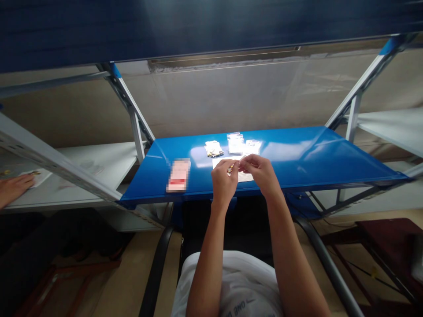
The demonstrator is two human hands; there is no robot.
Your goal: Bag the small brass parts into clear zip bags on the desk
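My left hand (224, 182) is closed around a small gold-and-red piece (230, 168), perhaps beaded; its exact kind is too small to tell. Right beside it, my right hand (263, 172) is closed in a pinch, its fingertips meeting those of the left. Whatever the right fingers hold is hidden. Both hands are over a white sheet (245, 177) on the blue table (297, 163). Just beyond them lie clear plastic packets (235, 143), another shiny packet (253, 146), and a pale bag with dark and yellow bits (213, 149).
A blurred-out pink and red item (179, 175) lies at the table's left. Metal shelf posts (132, 110) flank the table, with a blue shelf (211, 31) overhead. Another person's hand (16, 188) rests on the white shelf (89, 176) at left. Chair armrests flank me.
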